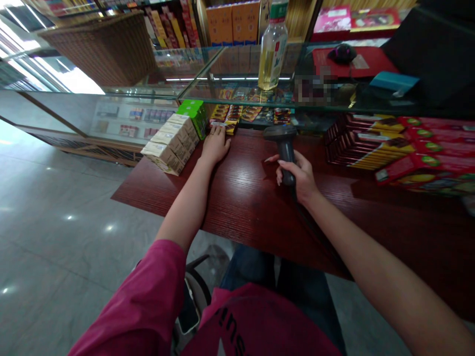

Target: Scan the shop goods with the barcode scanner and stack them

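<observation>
A glass display case (111, 106) runs along the far side, with small packs on the shelf behind its front. In front of it lies the dark red wooden counter (241, 198), its grain shining under a reflected light. On the glass top at the left sits a wicker basket (106, 49). At the counter's right end are stacked red boxes (426, 168), and just left of them a row of brown-and-yellow packets (363, 148). Toward the left end, cream-coloured cartons (166, 148) stand in a block, with a green pack (195, 116) at their far end. On the glass, near the middle, a clear bottle (273, 49) with a green cap holds pale yellow liquid.

The right hand (300, 175) has its fingers wrapped around the handle of a black handheld barcode scanner (285, 153), held upright above the counter, its head at the top and its cable (319, 230) trailing down beside the forearm. The left hand (216, 144) reaches to the counter's far edge, fingertips on yellow-and-brown snack packets (232, 127) beside the green pack; whether it pinches one or merely rests there, I cannot tell. A ring (212, 132) circles one of its fingers
</observation>
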`<state>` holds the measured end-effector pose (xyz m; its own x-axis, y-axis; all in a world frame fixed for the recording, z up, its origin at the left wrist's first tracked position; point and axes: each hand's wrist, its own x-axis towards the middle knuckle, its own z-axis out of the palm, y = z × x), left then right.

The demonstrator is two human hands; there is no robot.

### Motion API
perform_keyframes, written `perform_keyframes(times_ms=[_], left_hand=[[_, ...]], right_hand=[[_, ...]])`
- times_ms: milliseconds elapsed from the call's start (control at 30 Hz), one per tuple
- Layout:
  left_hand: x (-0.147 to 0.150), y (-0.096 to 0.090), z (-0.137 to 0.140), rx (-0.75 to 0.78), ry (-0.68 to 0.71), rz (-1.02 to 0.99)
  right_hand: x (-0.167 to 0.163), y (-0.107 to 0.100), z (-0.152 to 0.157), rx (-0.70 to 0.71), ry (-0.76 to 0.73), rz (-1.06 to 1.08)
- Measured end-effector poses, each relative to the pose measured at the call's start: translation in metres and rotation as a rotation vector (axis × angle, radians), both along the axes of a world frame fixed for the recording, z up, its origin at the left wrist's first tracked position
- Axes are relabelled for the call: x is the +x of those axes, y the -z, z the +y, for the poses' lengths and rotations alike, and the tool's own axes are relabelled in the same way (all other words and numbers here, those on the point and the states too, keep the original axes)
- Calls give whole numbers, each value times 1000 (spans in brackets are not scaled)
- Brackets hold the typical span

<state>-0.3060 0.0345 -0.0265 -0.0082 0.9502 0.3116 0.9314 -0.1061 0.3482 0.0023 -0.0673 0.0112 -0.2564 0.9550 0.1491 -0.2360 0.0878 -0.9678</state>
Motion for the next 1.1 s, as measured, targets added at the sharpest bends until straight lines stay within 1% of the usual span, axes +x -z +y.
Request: perform_keyframes(times_ms=[67, 133, 200, 233, 333, 400, 467, 533, 600, 667, 700, 733, 800, 833, 900, 933, 1000, 1033, 1100], left_hand=[[-1, -2, -3, 15, 7, -18], [4, -8, -10, 61, 9, -14], [20, -18, -21, 113, 39, 5], [32, -24, -27, 129, 77, 15], [87, -39, -43, 145, 271, 33], [134, -46, -49, 155, 429, 31], [184, -50, -48, 182, 556, 7], [233, -51, -41, 226, 640, -32], [273, -53, -31, 262, 692, -55], [303, -54, -24, 257, 726, -44], [311, -55, -22, 242, 734, -35], [316, -56, -22, 227, 738, -30], [312, -57, -25, 213, 741, -52], [305, -57, -29, 216, 738, -86], [279, -55, -36, 222, 699, -206], [263, -53, -38, 223, 648, -292], [228, -48, -40, 200, 492, -491], [210, -46, -39, 166, 401, -599], [175, -40, -36, 42, 250, -831]], right_hand=[[1, 2, -1, 7, 19, -1], [6, 2, -3, 23, 54, 0], [16, 2, -5, 56, 112, 0], [23, 1, -7, 80, 150, -3], [52, 3, -11, 182, 340, -33], [76, 7, -15, 246, 509, -62], [98, 15, -21, 279, 652, -80], [117, 24, -30, 273, 720, -82], [128, 29, -40, 254, 748, -74], [132, 29, -50, 237, 774, -66], [132, 28, -54, 230, 790, -63], [131, 26, -57, 226, 804, -57], [128, 20, -62, 221, 805, -42], [126, 17, -64, 222, 790, -35], [122, 11, -67, 222, 717, -22], [119, 8, -68, 218, 658, -18], [114, 3, -69, 193, 509, 0], [111, 1, -68, 169, 418, 13], [102, -2, -64, 101, 225, 43]])
